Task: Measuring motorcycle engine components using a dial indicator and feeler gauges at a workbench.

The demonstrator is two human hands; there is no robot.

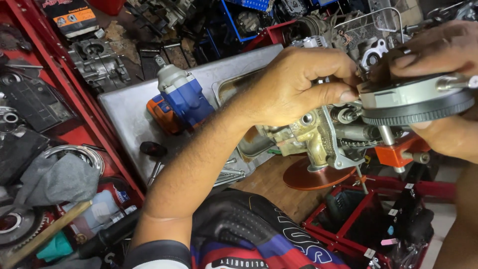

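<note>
- Plainly, a round grey flywheel [416,102] with a toothed black rim is seen held level above the engine [323,134].
- It is pinched at its near edge by the left hand [298,84], fingers pressed together.
- Its far side is clasped by the right hand [443,55], curled closed.

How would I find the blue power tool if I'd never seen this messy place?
Look for the flat metal tray left of the person's left hand. The power tool lies on it. It is the only bright blue thing there, with a grey nose and an orange base.
</note>
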